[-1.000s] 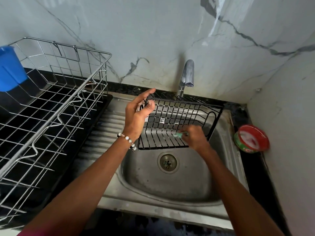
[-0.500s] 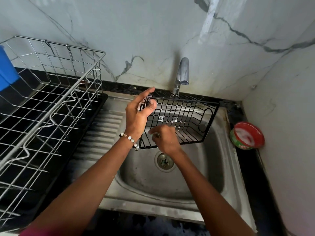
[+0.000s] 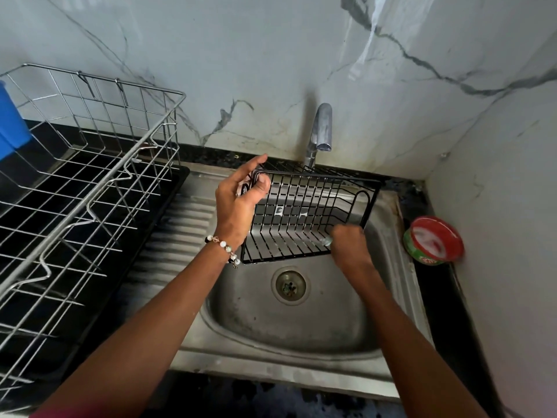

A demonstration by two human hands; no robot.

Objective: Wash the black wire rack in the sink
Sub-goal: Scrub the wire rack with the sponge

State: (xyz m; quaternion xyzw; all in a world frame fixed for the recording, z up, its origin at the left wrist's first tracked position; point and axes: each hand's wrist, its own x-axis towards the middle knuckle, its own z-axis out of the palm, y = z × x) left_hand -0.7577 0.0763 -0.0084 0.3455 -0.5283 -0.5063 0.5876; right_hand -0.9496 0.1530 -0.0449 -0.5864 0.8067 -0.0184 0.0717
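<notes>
Over the sink (image 3: pixel 388 300), the left hand (image 3: pixel 238 203) grips the rack (image 3: pixel 304 218) while the right hand (image 3: pixel 349 245), fingers closed on a scrubber (image 3: pixel 327 242), scrubs it; rinsing seems left, tap (image 3: pixel 322 131) dry.

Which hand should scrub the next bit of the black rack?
The right hand: it already pinches the small scrubber against the black rack. The left hand grips its corner.
</notes>
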